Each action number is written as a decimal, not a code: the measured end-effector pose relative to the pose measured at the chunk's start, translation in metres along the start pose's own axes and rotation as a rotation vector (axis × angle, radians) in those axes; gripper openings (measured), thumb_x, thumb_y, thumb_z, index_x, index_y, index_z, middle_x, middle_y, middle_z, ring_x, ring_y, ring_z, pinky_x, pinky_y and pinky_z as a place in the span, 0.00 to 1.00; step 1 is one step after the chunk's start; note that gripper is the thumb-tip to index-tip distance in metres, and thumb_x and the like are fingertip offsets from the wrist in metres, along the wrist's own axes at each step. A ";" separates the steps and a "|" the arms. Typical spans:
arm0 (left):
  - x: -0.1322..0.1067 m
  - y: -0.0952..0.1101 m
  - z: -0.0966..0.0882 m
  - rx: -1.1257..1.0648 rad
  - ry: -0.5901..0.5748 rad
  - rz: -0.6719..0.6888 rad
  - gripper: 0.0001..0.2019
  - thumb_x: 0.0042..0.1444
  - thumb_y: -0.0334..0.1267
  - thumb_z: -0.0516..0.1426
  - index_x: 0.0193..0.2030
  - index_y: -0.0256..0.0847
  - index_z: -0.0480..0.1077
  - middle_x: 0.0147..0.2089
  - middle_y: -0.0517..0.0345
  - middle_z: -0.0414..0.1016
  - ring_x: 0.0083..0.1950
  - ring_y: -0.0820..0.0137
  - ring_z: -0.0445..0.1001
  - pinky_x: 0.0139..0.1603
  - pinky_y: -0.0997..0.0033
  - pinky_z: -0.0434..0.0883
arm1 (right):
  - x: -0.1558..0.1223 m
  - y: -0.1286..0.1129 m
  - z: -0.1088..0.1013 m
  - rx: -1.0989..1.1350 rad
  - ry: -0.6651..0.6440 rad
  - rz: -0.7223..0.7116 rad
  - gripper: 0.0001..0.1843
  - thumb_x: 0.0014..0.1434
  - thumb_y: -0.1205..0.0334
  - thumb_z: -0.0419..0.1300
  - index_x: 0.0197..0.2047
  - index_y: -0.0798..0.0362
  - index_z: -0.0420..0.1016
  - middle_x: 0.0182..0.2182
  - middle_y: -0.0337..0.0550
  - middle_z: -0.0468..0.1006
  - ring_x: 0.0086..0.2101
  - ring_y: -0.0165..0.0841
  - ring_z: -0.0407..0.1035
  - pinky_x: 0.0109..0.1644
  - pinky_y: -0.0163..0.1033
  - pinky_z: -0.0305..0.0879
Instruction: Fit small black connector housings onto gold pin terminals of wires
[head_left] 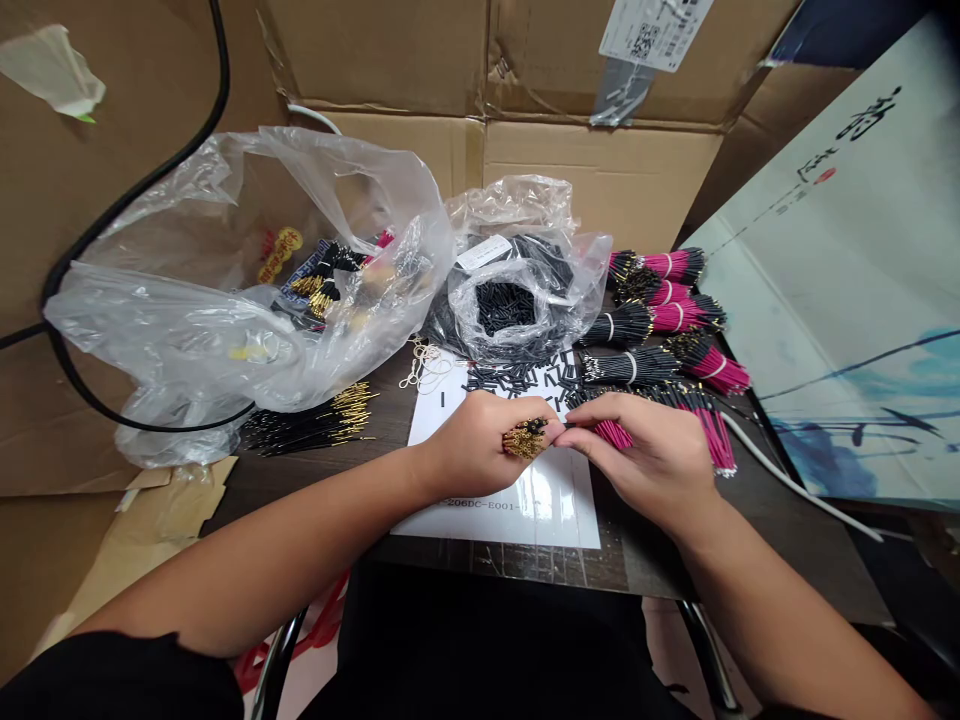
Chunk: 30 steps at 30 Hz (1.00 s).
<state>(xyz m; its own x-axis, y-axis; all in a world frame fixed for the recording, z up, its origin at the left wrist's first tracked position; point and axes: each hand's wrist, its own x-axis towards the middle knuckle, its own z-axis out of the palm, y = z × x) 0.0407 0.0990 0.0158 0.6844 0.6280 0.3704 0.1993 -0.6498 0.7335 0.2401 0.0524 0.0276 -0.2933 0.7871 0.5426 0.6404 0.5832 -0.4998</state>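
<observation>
Left hand [480,445] closed tight on gold-tipped end of wire bundle [529,437], right hand [641,462] pinching its pink-sleeved part, little room between hands. Under them, printed sheet [499,500], reads "206DC-E001". Just ahead, loose black tubes [521,378]. Right of grip, about five pink-sleeved bundles [675,315]. Farther, two plastic bags [247,300].

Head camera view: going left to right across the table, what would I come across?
Plastic bag, gold-tipped black wires, bag of short black tubes, pink-and-black wire bundles, painted board.
</observation>
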 end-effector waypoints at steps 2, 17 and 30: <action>0.000 0.002 0.000 -0.022 -0.003 -0.020 0.10 0.62 0.39 0.52 0.36 0.37 0.71 0.24 0.62 0.71 0.23 0.79 0.67 0.28 0.79 0.65 | -0.001 0.000 0.001 -0.013 0.030 0.002 0.09 0.53 0.64 0.67 0.38 0.50 0.73 0.32 0.36 0.80 0.31 0.27 0.73 0.37 0.33 0.69; 0.000 0.002 0.000 -0.024 0.001 -0.030 0.10 0.62 0.40 0.53 0.34 0.37 0.71 0.23 0.61 0.72 0.24 0.77 0.70 0.28 0.79 0.65 | 0.006 -0.002 -0.001 0.342 0.023 0.223 0.05 0.57 0.68 0.62 0.37 0.50 0.76 0.34 0.39 0.78 0.35 0.30 0.71 0.40 0.38 0.68; 0.002 0.001 0.003 -0.225 -0.465 -0.050 0.16 0.60 0.46 0.55 0.31 0.35 0.75 0.24 0.60 0.73 0.25 0.77 0.70 0.30 0.78 0.65 | 0.005 -0.006 -0.008 0.328 -0.166 0.026 0.04 0.59 0.69 0.59 0.38 0.52 0.74 0.33 0.41 0.76 0.35 0.30 0.70 0.39 0.38 0.67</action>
<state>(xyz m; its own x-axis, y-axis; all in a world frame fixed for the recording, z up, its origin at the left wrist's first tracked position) 0.0443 0.0986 0.0156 0.9276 0.3657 0.0767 0.1188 -0.4832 0.8674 0.2401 0.0516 0.0388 -0.4086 0.8086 0.4233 0.3957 0.5749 -0.7162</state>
